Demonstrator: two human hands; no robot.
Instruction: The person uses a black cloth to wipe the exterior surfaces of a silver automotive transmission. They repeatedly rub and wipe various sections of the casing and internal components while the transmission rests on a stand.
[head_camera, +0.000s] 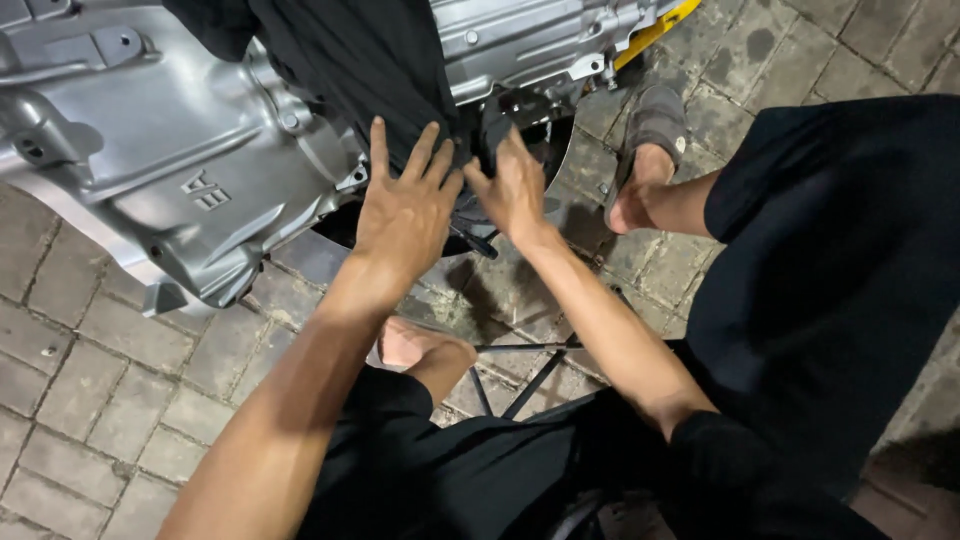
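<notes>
A large silver cast-metal gearbox housing (170, 130) lies on the paved ground at the upper left. A black cloth (350, 60) hangs over its middle. My left hand (405, 205) rests flat with fingers spread on the lower edge of the cloth. My right hand (512, 185) is beside it, fingers curled on a dark part (492, 130) at the housing's underside. Whether the fingers grip that part is hard to tell.
Grey paving bricks (110, 390) cover the ground. My sandalled foot (645, 150) is planted to the right of the housing, my bare foot (420, 345) below my hands. A yellow piece (660, 25) shows at the top edge. Thin black bars (530, 370) lie under me.
</notes>
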